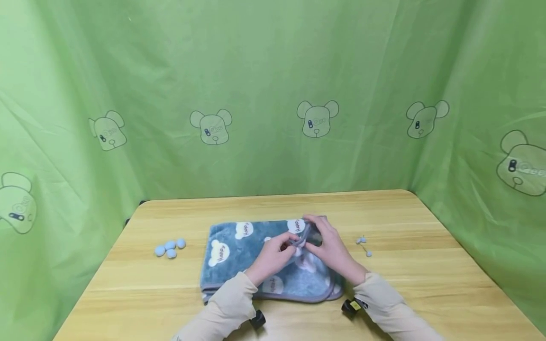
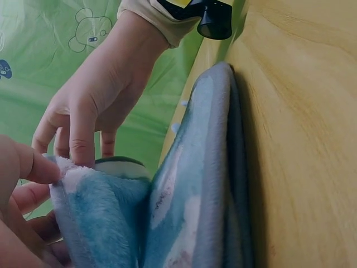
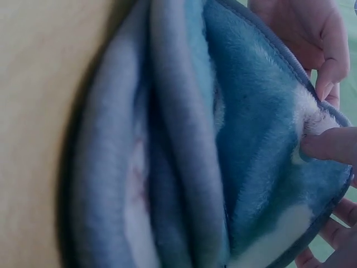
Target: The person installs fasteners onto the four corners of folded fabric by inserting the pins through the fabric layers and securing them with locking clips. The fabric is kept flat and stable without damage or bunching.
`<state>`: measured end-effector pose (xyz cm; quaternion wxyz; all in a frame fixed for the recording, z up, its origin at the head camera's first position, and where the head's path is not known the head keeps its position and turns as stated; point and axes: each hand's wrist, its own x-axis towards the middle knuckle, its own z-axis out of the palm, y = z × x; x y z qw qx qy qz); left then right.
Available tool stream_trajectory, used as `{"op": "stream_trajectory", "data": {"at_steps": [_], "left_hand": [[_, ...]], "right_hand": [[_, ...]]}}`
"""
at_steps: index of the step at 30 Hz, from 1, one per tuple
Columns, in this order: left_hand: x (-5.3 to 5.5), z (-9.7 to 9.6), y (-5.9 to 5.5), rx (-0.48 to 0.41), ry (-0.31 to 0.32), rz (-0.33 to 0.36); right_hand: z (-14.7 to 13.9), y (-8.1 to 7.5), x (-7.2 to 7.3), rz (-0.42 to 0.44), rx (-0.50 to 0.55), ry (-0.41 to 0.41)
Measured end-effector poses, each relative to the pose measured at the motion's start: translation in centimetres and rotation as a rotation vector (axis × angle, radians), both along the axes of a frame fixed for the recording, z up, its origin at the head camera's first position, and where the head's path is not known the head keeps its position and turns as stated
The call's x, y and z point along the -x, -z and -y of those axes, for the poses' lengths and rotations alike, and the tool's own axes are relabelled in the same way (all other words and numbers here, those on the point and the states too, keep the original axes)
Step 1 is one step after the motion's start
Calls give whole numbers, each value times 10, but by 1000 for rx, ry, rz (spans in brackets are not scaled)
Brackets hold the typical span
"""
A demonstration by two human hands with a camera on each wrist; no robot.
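A teal fleece blanket (image 1: 247,255) with white bear-head prints and a grey bound edge lies folded on the table. The left hand (image 1: 275,255) pinches its lifted edge near the right side of the fold. Close beside it, the right hand (image 1: 334,248) holds the same raised flap, its thumb (image 3: 329,146) pressing the plush side while other fingers lie behind. In the left wrist view, the flap (image 2: 100,218) stands up between both hands, apart from the folded layers (image 2: 184,184). The right wrist view shows the stacked grey edges (image 3: 184,111) up close.
Several light blue balls (image 1: 170,245) sit left of the blanket. To its right lies a small thin item with blue ends (image 1: 368,253). The wooden table (image 1: 409,284) is surrounded by green curtains (image 1: 256,57) with bear outlines. Each wrist wears a black camera (image 1: 350,308).
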<state>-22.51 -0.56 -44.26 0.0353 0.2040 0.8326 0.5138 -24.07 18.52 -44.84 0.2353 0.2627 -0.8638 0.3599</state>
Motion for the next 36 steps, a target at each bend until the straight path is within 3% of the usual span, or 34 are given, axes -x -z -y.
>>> {"op": "stream_trajectory", "data": {"at_steps": [10,23,29,36], "left_hand": [[0,4,-5,26,54,7],[4,13,-16,81,88,-29],[11,45,-34,136,85,-35],[21,104,-58,231,-32,-99]], "right_hand": [[-1,4,0,46,-28,-2],[-3,3,1,-5,-1,9],[-4,1,0,2,5,-7],[-6,-1,0,7,-10,-36]]}}
